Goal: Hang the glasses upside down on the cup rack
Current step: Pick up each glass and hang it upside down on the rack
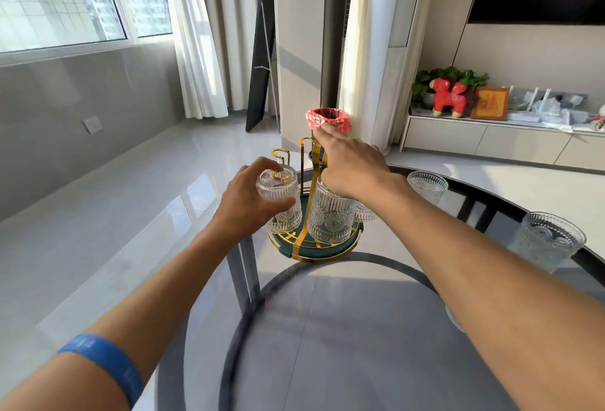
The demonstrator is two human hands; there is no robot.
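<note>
Now the left hand [248,201] wraps around a glass [280,202] that is upside down on the rack [314,243]. Thumb and fingers press on its sides, so the hand is closed on it. A gold hook shows through the bottom of this glass, so it looks like it is on its peg or almost there.

The right hand [352,166] is on top of the rack, by the gold handle. It seems to hold the rack steady, but the back of the hand hides the fingers, so I cannot tell if they are closed on anything.

A second glass [330,219] hangs upside down in the middle of the rack. A third one [365,212] peeks out behind it, under the right wrist. Two more glasses stand the right way up on the table [327,328]: one [427,186] near the rack and one [550,242] farther to the right.

I think the step now is putting the left glass all the way down on its peg. Next, the hand should let go gently and check that the glass does not wobble. Then it needs to pick up a standing glass, flip it, and find a free hook [283,156].

The back of the rack is hard to see. I cannot count the free hooks there. The table is glass too, so its edge is hard to make out.
</note>
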